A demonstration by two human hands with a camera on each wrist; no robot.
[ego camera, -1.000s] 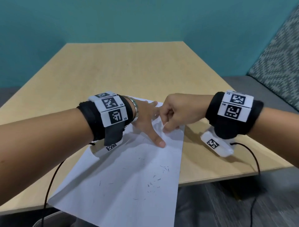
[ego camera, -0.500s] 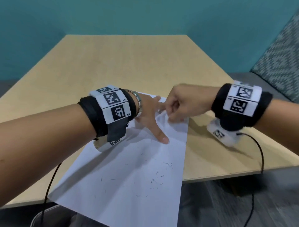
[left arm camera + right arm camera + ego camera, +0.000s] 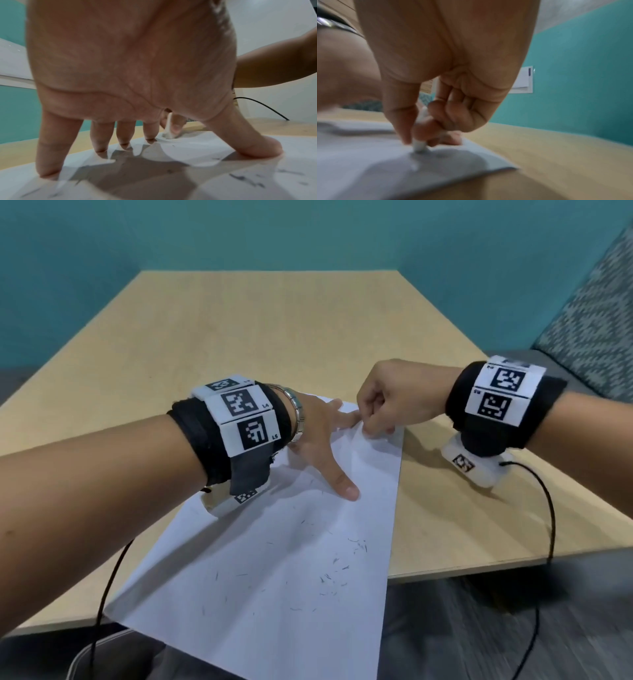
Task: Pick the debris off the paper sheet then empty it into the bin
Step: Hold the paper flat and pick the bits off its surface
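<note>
A white paper sheet [image 3: 274, 594] lies on the wooden table, its near end hanging over the front edge. Thin dark debris [image 3: 335, 573] is scattered over its near half. My left hand [image 3: 325, 446] lies spread on the sheet's far part, fingertips [image 3: 101, 148] and thumb [image 3: 257, 147] pressing it flat. My right hand [image 3: 376, 422] is curled by the sheet's far right corner. It pinches a small white stick-like piece [image 3: 419, 146] between thumb and fingers, its tip on the paper. That white piece [image 3: 169, 129] shows just past my left fingers.
The tan table [image 3: 274, 337] stretches back to a teal wall. A patterned cushion [image 3: 599, 320] and a grey seat are at the right. Black cables [image 3: 548, 508] hang from both wrists. A pale curved rim [image 3: 77, 659] shows below the table's front edge at bottom left.
My right hand has shifted a little toward the sheet's far right corner, still pinching the white piece. The left hand stays spread on the paper.
</note>
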